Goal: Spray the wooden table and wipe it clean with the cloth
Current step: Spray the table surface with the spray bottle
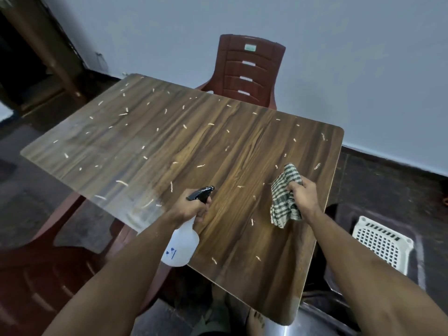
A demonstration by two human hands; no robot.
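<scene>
From my remote seat: the left hand [194, 209] is closed round the neck of a white spray bottle [180, 248], held over the near edge of the wooden table [145, 146]. The bottle's long axis runs from its body, low and near, up to the black nozzle [201, 192], which points far and slightly right across the tabletop. The right hand [303, 192] is clenched on a green-checked cloth [286, 197], which hangs bunched above the table's near right part. Pale crumbs [122, 182] lie scattered over the wood. A maroon chair [247, 71] stands at the far side, a white basket [383, 243] on the floor at right.
</scene>
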